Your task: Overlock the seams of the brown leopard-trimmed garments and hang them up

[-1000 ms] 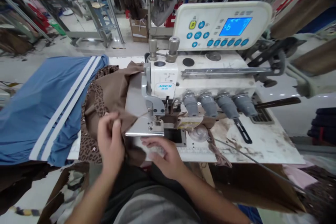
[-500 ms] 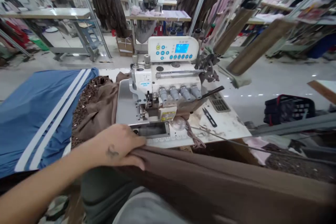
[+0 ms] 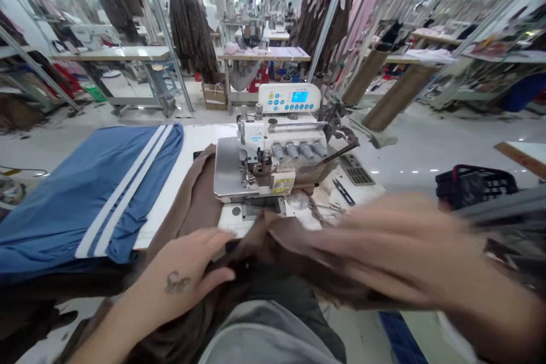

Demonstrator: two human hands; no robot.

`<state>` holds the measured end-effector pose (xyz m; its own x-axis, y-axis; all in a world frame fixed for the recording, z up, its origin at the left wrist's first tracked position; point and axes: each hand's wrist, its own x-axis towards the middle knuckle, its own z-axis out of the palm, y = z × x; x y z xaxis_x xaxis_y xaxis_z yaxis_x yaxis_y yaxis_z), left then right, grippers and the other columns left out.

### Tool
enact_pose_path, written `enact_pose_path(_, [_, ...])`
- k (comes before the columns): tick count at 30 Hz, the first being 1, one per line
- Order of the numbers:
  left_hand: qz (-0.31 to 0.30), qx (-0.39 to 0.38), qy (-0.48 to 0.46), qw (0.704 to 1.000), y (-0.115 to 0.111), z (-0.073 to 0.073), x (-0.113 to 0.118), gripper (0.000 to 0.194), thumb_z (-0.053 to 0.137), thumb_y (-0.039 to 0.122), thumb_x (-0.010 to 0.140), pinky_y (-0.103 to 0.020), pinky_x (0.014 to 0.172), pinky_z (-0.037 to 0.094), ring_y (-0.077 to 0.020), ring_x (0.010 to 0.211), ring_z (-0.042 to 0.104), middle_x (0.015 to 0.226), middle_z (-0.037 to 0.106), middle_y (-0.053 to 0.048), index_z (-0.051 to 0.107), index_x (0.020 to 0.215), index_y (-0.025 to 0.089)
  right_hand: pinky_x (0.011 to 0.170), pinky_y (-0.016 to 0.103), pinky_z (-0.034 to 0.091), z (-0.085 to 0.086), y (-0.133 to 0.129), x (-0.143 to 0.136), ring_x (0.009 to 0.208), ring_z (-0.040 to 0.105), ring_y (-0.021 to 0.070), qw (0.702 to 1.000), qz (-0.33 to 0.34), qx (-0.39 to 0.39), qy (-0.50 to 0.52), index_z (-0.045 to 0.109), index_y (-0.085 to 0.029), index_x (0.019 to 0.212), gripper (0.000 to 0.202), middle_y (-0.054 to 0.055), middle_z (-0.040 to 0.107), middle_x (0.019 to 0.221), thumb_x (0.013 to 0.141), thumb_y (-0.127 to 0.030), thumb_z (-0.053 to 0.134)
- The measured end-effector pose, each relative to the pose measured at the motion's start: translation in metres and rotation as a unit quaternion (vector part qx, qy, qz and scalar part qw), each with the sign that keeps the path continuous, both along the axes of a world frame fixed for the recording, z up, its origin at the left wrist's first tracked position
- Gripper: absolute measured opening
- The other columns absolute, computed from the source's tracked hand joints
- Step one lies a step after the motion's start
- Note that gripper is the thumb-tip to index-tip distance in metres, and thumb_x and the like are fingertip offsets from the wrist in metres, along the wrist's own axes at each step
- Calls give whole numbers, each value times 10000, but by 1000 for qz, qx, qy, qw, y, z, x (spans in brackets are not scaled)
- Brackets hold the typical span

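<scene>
Brown fabric [image 3: 200,199] runs from the left of the white sewing machine [image 3: 294,148] down over the table edge and across my lap. My left hand [image 3: 187,273], with a dark mark on its back, has its thumb and fingers around a dark part of this fabric, just before the machine. On the right, my right hand [image 3: 396,244] is smeared by motion; its fingers reach to the fabric's bunched edge, and how they hold it is unclear. The metal plate [image 3: 226,170] of the machine shows no fabric on top.
Blue fabric with white stripes [image 3: 128,182] lies on the table's left. Black snips [image 3: 343,192] rest right of the machine. A dark basket [image 3: 475,185] stands at the right. Behind are a cardboard box [image 3: 214,95], brown rolls [image 3: 398,96] and hanging garments [image 3: 191,28].
My right hand has come into view from the right. The stretched brown fabric is now bunched between my hands, and the patterned brown pile beside the blue fabric is gone. The view has tilted up.
</scene>
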<state>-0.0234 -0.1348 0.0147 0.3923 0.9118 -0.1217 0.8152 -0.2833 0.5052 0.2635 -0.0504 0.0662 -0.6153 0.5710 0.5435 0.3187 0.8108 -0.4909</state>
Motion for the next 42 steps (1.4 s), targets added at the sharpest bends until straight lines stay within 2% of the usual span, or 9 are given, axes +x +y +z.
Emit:
enact_pose_path(2, [62,54,-194,978,16,-9,19,596,728,508,927,-406,1100,539,-294,1315,659,1442,687,-75,596,1475,316,575,224,490,-3,19,-25,688,658,155,998,21,-13,-50,790,-222,900,366,6,706,751,1032,-526,635])
enact_pose_path(5, [182,98,-313,927,46,-28,13,356,533,447,1035,-335,920,606,-243,1086,749,1190,789,-67,733,1244,239,574,221,407,-30,45,-56,671,650,162,980,30,-162,-109,752,-196,866,298,-6,725,732,872,-480,840])
enact_pose_path(10, [322,312,-163,879,76,-25,-49,278,615,439,997,-422,1056,543,-286,1140,725,1185,791,-62,769,1126,247,582,222,410,-91,50,-50,614,598,147,877,215,-412,-119,716,-169,736,338,-41,637,619,850,-469,823])
enact_pose_path(16, [48,393,-28,918,92,-45,-3,442,571,204,1028,-424,1180,449,-245,1412,566,1451,675,-62,583,1465,268,762,353,562,-150,38,-70,823,678,242,852,-60,-437,283,793,-154,934,394,71,773,893,893,-541,734])
enact_pose_path(19, [104,387,-16,916,99,-57,13,413,620,270,1019,-502,1147,438,-293,1375,553,1436,658,-92,606,1431,258,768,352,580,-169,37,-79,830,684,238,836,-56,-435,330,800,-171,962,381,67,768,900,915,-543,728])
enact_pose_path(26, [75,285,-139,945,124,-36,-14,89,708,306,982,-461,1142,462,-239,1269,635,1248,750,-10,774,1039,325,577,240,493,-172,36,-68,584,593,133,797,-53,-470,376,722,-186,877,360,-26,630,652,901,-544,749])
enact_pose_path(34, [196,284,-150,927,123,-26,-7,89,747,335,955,-519,1167,480,-259,1241,681,1256,774,-35,807,1014,307,602,250,499,-172,28,-64,652,623,141,854,-63,-330,398,688,-197,873,242,13,656,778,974,-418,696])
enact_pose_path(38, [89,327,-270,901,111,-9,-12,134,679,177,977,-543,1149,504,-249,1173,714,1079,785,-11,756,988,287,758,281,579,-162,16,-63,825,719,181,911,-1,-269,313,735,-213,1093,209,67,752,975,954,-367,755])
enact_pose_path(42, [17,324,-193,926,119,-5,7,158,700,136,966,-339,917,563,-167,933,713,952,754,14,741,1013,282,797,302,595,-158,6,-81,867,746,217,892,54,-371,252,692,-202,1195,487,51,789,1008,843,-490,867])
